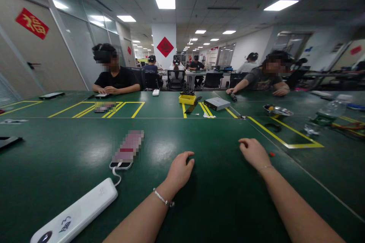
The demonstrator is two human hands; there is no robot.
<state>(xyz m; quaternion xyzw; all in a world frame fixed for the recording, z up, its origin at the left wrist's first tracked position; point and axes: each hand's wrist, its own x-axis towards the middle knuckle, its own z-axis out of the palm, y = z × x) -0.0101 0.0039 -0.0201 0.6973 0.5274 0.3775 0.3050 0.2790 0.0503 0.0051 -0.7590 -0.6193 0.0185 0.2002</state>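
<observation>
My left hand (180, 169) is just above or on the green table (211, 205), thumb and index finger apart, with nothing in it. To its left lies a phone (128, 148), its screen blurred out, joined by a short white cable (116, 176) to a long white power bank (76, 212) with handwriting on it. My right hand (253, 153) is farther right, fingers loosely bent and apart, holding nothing that I can see. Beside its wrist is a small orange-red bit (272, 154). Both wrists wear thin bracelets.
Across the table sit two people with headsets, one at left (116, 72), one at right (268, 72). Between them are a yellow tray (187, 99) and a grey box (216, 103). At right stand a metal bowl (278, 111) and a plastic bottle (330, 112). Yellow tape marks the tabletop.
</observation>
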